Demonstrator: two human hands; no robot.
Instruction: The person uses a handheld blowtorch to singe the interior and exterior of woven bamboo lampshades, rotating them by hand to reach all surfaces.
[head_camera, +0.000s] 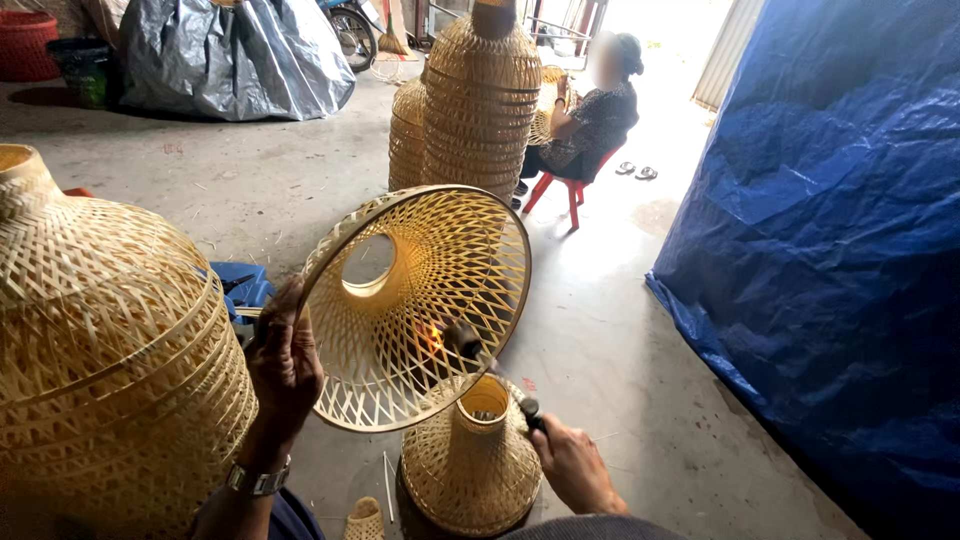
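My left hand (284, 368) grips the rim of a woven bamboo lampshade (420, 300), held up with its open side toward me. My right hand (575, 462) holds a small gas torch (490, 365) whose nozzle reaches inside the shade, where a small orange flame (432, 338) burns against the weave. Below the held shade, another woven bamboo shade (470, 460) stands on the floor with its narrow neck up.
A stack of woven shades (100, 340) rises at my left. A taller stack (470, 100) stands ahead, beside a person seated on a red stool (565, 185). A blue tarp (830, 220) hangs at right, a grey tarp (230, 55) lies far left. Concrete floor lies between.
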